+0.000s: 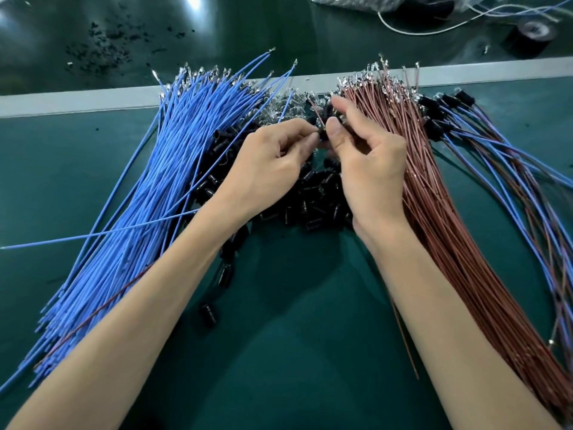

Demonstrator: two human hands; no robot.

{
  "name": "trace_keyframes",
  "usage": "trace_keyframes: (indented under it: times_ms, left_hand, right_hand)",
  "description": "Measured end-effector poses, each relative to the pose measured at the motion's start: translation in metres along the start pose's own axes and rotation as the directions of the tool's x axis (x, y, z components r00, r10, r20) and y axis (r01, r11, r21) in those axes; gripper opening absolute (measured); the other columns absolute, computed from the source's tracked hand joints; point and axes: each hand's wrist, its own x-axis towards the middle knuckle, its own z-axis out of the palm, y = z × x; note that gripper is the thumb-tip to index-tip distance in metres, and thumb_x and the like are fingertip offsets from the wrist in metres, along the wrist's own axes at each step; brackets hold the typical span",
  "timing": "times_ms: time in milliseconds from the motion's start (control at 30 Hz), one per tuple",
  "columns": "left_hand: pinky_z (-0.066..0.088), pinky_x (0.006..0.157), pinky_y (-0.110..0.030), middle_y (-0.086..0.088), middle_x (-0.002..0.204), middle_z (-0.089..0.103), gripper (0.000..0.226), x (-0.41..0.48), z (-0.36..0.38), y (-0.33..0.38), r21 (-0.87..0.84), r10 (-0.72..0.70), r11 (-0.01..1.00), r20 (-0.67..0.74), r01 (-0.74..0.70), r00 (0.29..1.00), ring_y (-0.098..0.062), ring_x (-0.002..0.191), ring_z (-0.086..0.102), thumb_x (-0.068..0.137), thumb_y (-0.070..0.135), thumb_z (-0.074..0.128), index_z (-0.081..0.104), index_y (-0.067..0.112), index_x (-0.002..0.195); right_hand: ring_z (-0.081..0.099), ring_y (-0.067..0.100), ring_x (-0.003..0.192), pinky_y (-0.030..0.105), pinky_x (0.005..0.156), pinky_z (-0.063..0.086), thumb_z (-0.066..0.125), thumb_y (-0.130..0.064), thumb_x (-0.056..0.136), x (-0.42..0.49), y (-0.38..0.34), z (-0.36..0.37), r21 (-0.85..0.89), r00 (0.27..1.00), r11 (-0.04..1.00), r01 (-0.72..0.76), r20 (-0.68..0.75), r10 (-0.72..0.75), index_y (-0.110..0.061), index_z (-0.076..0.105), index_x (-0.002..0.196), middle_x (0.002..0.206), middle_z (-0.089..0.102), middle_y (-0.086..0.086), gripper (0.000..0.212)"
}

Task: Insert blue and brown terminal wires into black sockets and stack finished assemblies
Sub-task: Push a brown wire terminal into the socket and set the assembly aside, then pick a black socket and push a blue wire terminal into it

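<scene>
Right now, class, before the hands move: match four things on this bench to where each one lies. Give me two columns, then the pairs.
1 blue wires
2 brown wires
3 black sockets
4 finished assemblies

A rightmost pile
B middle, beneath left hand and right hand
C leftmost pile
D second pile from the right

Pairs: 1-C, 2-D, 3-B, 4-A

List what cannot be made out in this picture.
Head view.
1. Terminal seated in the socket or not: left hand and right hand pinch around it, covering it.
2. Brown wires, near ends: cut off at the bottom-right edge.
3. Black roll, far right: blurred.
</scene>
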Motion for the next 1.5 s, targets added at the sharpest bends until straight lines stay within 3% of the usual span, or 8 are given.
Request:
trace_keyframes:
  times_ms: [133,233,533,700,867,967,1100,1500]
  left_hand:
    - [0.043,0.064,-0.039,-0.028,0.081,0.064,0.024,0.0,0.001,0.002,-0.045,0.015,0.999,-0.037,-0.016,0.999,-0.031,0.066,0.051,0.097,0.019,0.054,0.068,0.0,0.094]
    - [0.033,0.052,-0.024,-0.016,0.064,0.056,0.026,-0.002,0.002,0.004,-0.083,0.005,0.996,-0.047,-0.009,0.999,-0.011,0.055,0.04,0.096,0.022,0.058,0.067,-0.001,0.09]
    - [0.033,0.049,-0.019,-0.002,0.061,0.055,0.021,-0.007,0.01,0.008,-0.138,0.023,0.989,-0.156,-0.044,0.987,-0.009,0.054,0.042,0.092,0.015,0.063,0.064,-0.001,0.078]
    - [0.049,0.061,-0.018,-0.005,0.079,0.064,0.013,-0.005,-0.003,0.016,-0.094,-0.01,0.995,0.197,0.029,0.98,-0.003,0.061,0.058,0.097,0.0,0.049,0.061,-0.002,0.101]
    - [0.054,0.079,-0.026,-0.007,0.095,0.073,0.03,-0.012,-0.036,0.026,0.009,-0.005,1.0,0.626,0.0,0.78,-0.021,0.082,0.067,0.095,0.018,0.055,0.058,0.002,0.119]
    - [0.051,0.084,-0.023,-0.007,0.113,0.07,0.041,-0.018,-0.032,0.033,-0.147,0.065,0.988,0.692,0.052,0.719,-0.019,0.095,0.067,0.094,0.013,0.052,0.047,0.003,0.134]
    - [0.047,0.099,-0.026,0.001,0.144,0.047,0.056,-0.022,-0.008,0.034,-0.033,0.075,0.996,0.796,-0.081,0.601,-0.005,0.124,0.051,0.096,0.004,0.051,0.03,0.011,0.147]
    - [0.038,0.098,-0.026,-0.001,0.135,0.05,0.043,-0.026,0.019,0.031,0.187,0.03,0.939,0.791,-0.288,0.611,-0.016,0.12,0.048,0.095,0.025,0.056,0.048,0.007,0.133]
  right_hand:
    - [0.066,0.003,0.076,0.024,0.077,0.056,0.065,-0.011,0.09,0.003,0.0,-0.005,0.229,0.996,0.97,-0.084,-0.022,0.092,-0.016,0.067,0.115,0.087,0.072,-0.007,0.025]
    - [0.066,0.001,0.066,0.015,0.064,0.052,0.067,-0.01,0.087,0.002,0.001,-0.005,0.264,0.995,0.962,-0.072,-0.05,0.089,-0.014,0.071,0.099,0.076,0.07,-0.009,0.013]
    - [0.067,0.01,0.098,0.039,0.094,0.054,0.061,-0.02,0.086,-0.004,-0.006,0.003,0.219,0.994,0.972,-0.083,-0.046,0.095,-0.009,0.072,0.112,0.106,0.073,0.001,0.03]
    - [0.056,0.01,0.093,0.024,0.094,0.045,0.055,-0.014,0.095,-0.004,-0.006,0.001,-0.158,0.995,0.982,0.099,0.027,-0.096,-0.01,0.053,0.136,0.102,0.053,-0.001,0.041]
    - [0.05,0.013,0.081,0.008,0.076,0.034,0.054,0.006,0.088,0.021,-0.019,-0.012,-0.587,0.929,0.732,0.346,0.107,-0.354,-0.005,0.052,0.137,0.099,0.053,0.007,0.05]
    - [0.059,0.029,0.099,0.035,0.09,0.044,0.049,0.01,0.082,0.041,-0.029,-0.018,-0.735,0.911,0.538,0.412,0.318,-0.263,-0.007,0.065,0.121,0.109,0.066,0.013,0.046]
    - [0.064,0.031,0.1,0.038,0.095,0.049,0.054,0.007,0.082,0.05,-0.038,-0.022,-0.741,0.885,0.502,0.446,0.451,-0.119,-0.024,0.073,0.112,0.11,0.07,0.014,0.047]
    - [0.044,0.023,0.117,0.036,0.086,0.016,0.051,0.003,0.088,0.039,-0.008,-0.011,-0.854,0.961,0.487,0.184,0.053,-0.271,-0.026,0.072,0.106,0.113,0.068,-0.001,0.04]
